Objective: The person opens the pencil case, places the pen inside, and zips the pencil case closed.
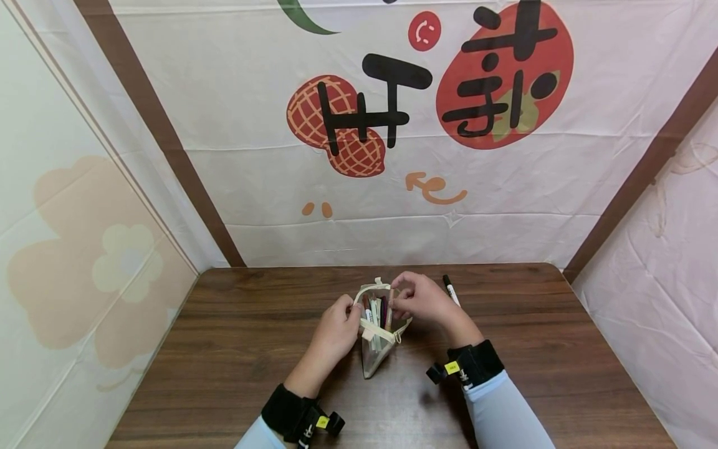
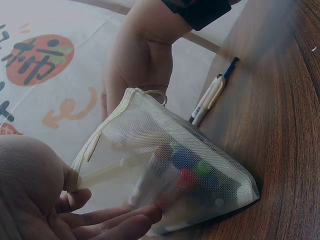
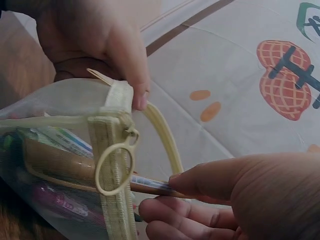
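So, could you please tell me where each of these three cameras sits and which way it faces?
Head: worn on the head, looking forward and down at the wooden table; both forearms show, the left hand and right hand at a mesh pencil pouch.
Left wrist: low beside the left hand, looking across the pouch to a pen on the table.
Right wrist: behind the right hand, facing the pouch's zipper ring and a pencil it pinches.
Shared: both wrist views show the pouch and the opposite hand.
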Demonstrator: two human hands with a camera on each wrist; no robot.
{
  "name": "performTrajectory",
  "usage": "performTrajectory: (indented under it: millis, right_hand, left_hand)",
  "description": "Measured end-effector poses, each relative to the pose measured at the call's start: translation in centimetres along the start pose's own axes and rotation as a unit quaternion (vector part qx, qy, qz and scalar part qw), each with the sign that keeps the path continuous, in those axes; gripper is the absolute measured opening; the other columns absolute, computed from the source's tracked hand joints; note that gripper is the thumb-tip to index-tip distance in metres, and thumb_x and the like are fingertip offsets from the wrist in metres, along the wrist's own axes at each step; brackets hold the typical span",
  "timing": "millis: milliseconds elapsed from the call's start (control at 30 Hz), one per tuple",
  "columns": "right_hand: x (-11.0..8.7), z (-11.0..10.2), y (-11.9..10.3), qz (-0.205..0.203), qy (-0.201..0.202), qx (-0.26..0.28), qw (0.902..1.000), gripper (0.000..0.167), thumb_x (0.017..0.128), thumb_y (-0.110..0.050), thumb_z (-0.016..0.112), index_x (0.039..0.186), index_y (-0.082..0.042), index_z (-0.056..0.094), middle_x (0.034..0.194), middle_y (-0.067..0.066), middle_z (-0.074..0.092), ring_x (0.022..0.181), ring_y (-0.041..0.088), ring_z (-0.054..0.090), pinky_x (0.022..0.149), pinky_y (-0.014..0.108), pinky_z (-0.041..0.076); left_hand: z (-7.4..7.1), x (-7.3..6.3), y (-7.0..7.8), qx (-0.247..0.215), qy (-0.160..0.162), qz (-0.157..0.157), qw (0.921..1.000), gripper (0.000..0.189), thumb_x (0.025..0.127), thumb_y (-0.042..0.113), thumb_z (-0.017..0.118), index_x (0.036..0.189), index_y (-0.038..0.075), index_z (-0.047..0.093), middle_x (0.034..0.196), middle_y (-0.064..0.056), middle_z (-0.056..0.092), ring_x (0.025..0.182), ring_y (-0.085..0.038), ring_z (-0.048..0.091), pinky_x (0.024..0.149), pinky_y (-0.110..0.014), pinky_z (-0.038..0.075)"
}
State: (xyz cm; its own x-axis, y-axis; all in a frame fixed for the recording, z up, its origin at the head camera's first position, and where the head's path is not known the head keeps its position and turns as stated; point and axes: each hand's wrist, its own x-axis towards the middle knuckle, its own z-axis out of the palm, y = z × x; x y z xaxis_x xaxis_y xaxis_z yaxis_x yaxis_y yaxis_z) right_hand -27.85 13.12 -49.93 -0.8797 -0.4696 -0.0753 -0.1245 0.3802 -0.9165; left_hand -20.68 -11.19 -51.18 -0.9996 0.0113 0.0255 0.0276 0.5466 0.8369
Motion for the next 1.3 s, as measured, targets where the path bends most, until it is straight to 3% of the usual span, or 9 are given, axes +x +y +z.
performTrajectory:
  millis: [133, 333, 467, 633, 833, 1033, 1300]
  right_hand:
    - [0.0, 0.1, 0.0, -0.006, -0.018, -0.030, 0.9994, 0.048, 0.108, -0.008, 0.073, 0.153, 0.005, 0.063, 0.100, 0.014, 0.087, 0.083, 0.025, 0.084, 0.077, 0.041, 0.069]
    - [-0.3, -0.4, -0.1, -0.004, -0.013, -0.046, 0.9989, 0.045, 0.110, -0.009, 0.070, 0.153, -0.001, 0.067, 0.110, 0.018, 0.087, 0.092, 0.033, 0.086, 0.082, 0.046, 0.069]
    - [-0.4, -1.1, 0.2, 0.004, 0.011, -0.053, 0.9985, 0.037, 0.110, -0.011, 0.069, 0.146, -0.002, 0.072, 0.110, 0.022, 0.086, 0.093, 0.035, 0.085, 0.085, 0.054, 0.069]
    - [-0.6, -2.7, 1.0, 0.032, 0.059, -0.083, 0.9942, 0.030, 0.112, -0.015, 0.069, 0.138, -0.001, 0.075, 0.109, 0.023, 0.083, 0.091, 0.036, 0.084, 0.080, 0.050, 0.069]
    - [-1.2, -4.6, 2.0, 0.070, 0.115, -0.156, 0.9786, 0.033, 0.113, -0.020, 0.067, 0.138, 0.000, 0.075, 0.117, 0.022, 0.081, 0.096, 0.035, 0.082, 0.079, 0.041, 0.064]
    - [-1.9, -6.3, 3.3, 0.133, 0.146, -0.222, 0.9549, 0.035, 0.114, -0.024, 0.067, 0.140, -0.001, 0.074, 0.135, 0.023, 0.076, 0.109, 0.034, 0.075, 0.091, 0.051, 0.063]
    - [-2.6, -7.6, 4.6, 0.189, 0.157, -0.237, 0.9400, 0.039, 0.111, -0.025, 0.069, 0.138, 0.003, 0.074, 0.138, 0.028, 0.076, 0.121, 0.044, 0.075, 0.102, 0.060, 0.061]
  left_hand:
    - [0.0, 0.0, 0.0, 0.001, -0.001, 0.001, 1.0000, 0.024, 0.118, 0.024, 0.054, 0.103, 0.009, 0.065, 0.081, -0.006, 0.070, 0.069, -0.018, 0.063, 0.064, -0.035, 0.050]
    - [0.1, 0.0, 0.0, -0.007, -0.005, -0.003, 1.0000, 0.025, 0.119, 0.025, 0.053, 0.105, 0.008, 0.065, 0.082, -0.007, 0.071, 0.069, -0.018, 0.065, 0.064, -0.035, 0.052]
    - [0.1, 0.0, 0.1, -0.006, -0.002, 0.001, 1.0000, 0.025, 0.118, 0.024, 0.053, 0.103, 0.008, 0.064, 0.082, -0.006, 0.072, 0.069, -0.017, 0.065, 0.063, -0.034, 0.052]
    - [0.2, 0.0, 0.1, -0.006, 0.001, 0.002, 1.0000, 0.024, 0.118, 0.024, 0.054, 0.102, 0.008, 0.064, 0.081, -0.006, 0.072, 0.069, -0.016, 0.066, 0.064, -0.034, 0.053]
    - [0.2, 0.0, 0.0, -0.004, 0.000, 0.004, 1.0000, 0.025, 0.118, 0.025, 0.053, 0.104, 0.008, 0.065, 0.082, -0.005, 0.072, 0.069, -0.016, 0.065, 0.064, -0.034, 0.052]
    - [0.2, 0.0, -0.1, -0.008, -0.006, -0.001, 0.9999, 0.025, 0.119, 0.025, 0.052, 0.106, 0.008, 0.064, 0.083, -0.006, 0.071, 0.068, -0.018, 0.063, 0.062, -0.034, 0.051]
    - [0.1, -0.1, 0.0, -0.010, -0.012, -0.008, 0.9998, 0.027, 0.120, 0.026, 0.050, 0.107, 0.008, 0.065, 0.086, -0.008, 0.072, 0.069, -0.019, 0.063, 0.062, -0.034, 0.050]
